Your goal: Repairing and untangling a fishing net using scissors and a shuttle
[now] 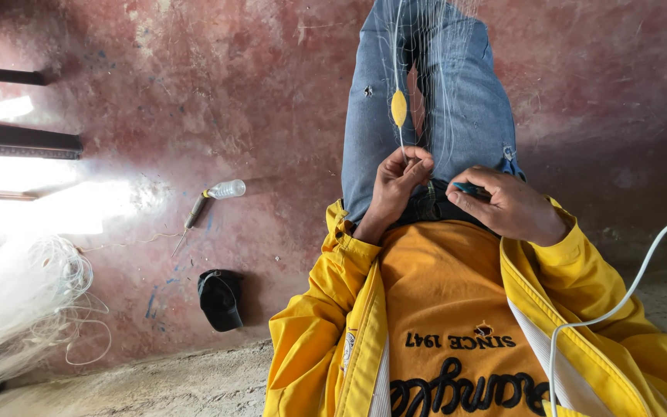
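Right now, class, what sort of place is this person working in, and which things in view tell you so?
Probably a rough outdoor or open work spot for mending fishing nets. A heap of pale net lies on the worn reddish concrete floor, and fine netting with a yellow float lies across the person's lap.

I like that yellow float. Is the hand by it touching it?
Apart. The head view shows the left hand pinching the line below the yellow float, with bare line between them.

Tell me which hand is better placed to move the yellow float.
Left. The left hand pinches the line just under the yellow float; the right hand holds a teal tool.
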